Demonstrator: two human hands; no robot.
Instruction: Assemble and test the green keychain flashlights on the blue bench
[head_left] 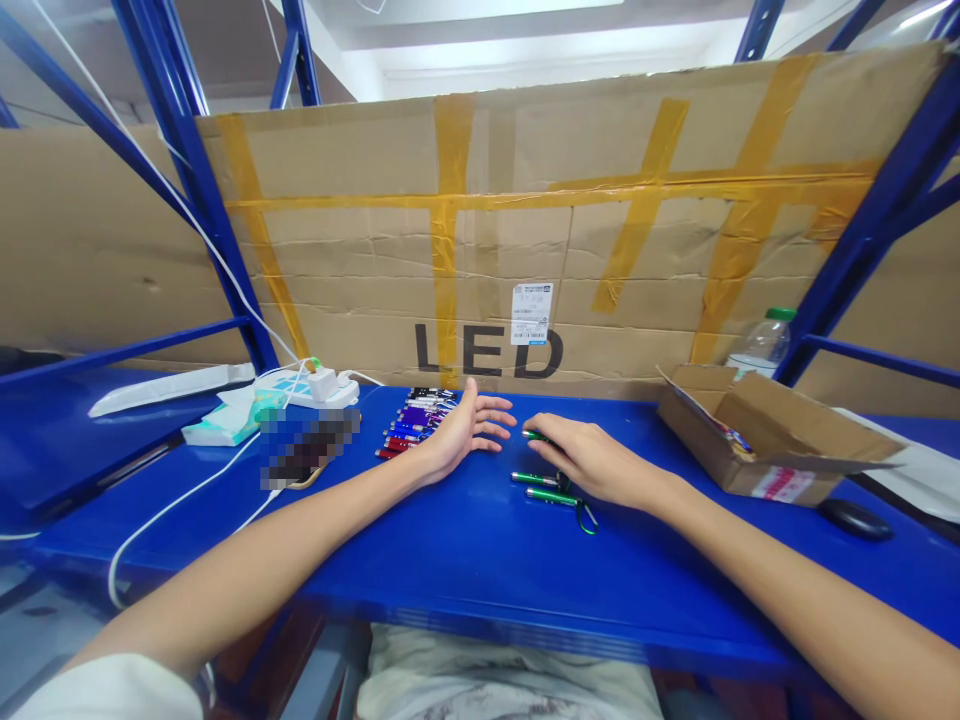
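Observation:
My left hand (454,438) is open with its palm turned to the right and its fingers spread, holding nothing. Just beyond its wrist lies a row of slim keychain penlights (405,430) in red, blue, purple, silver and black; the hand covers some of their right ends. My right hand (592,455) has its fingers closed on a green penlight (531,434), of which only the left end shows. Beneath that hand, a second green penlight (532,478) lies on the blue table (450,545). Nearer to me is a third green penlight (551,496) with a green carabiner clip (587,517).
To the right stand an open cardboard box (780,440), a black computer mouse (855,519) and a green-capped bottle (761,345). A phone (311,450), a tissue pack (217,425), a power strip (330,390) and white cables are on the left. A cardboard sheet (360,260) closes off the back.

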